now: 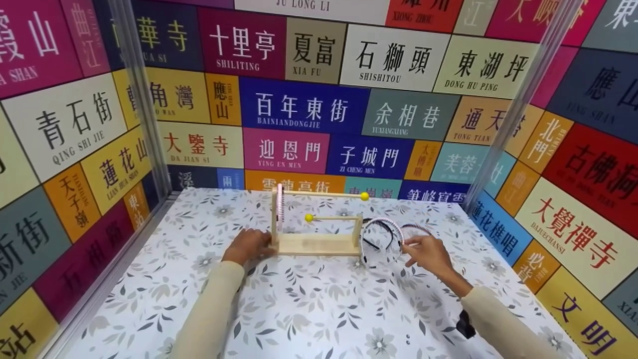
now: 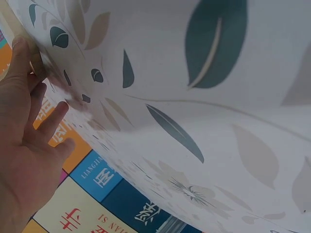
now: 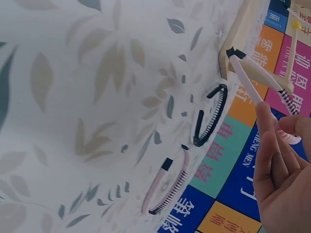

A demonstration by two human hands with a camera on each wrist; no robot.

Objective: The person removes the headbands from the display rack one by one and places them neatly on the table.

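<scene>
A wooden stand [image 1: 317, 244] has two upright posts, each with a dowel ending in a yellow ball. One pink toothed headband [image 1: 280, 204] hangs on the upper dowel, close to the left post. My left hand [image 1: 249, 245] holds the left end of the stand's base; the left wrist view shows its fingers [image 2: 19, 58] on the wood's edge. Between thumb and fingers, my right hand [image 1: 429, 254] pinches another pink headband [image 3: 245, 80], raised beside the stand's right end. Behind it on the table lie a black headband [image 3: 221, 109] and a further pink headband [image 3: 154, 191].
A white leaf-patterned cloth [image 1: 309, 309] covers the table. Panels with coloured place-name signs [image 1: 304, 104] enclose the back and sides. Near the right sleeve lies a small black object [image 1: 465, 325]. The lower dowel's yellow ball [image 1: 309, 218] points left.
</scene>
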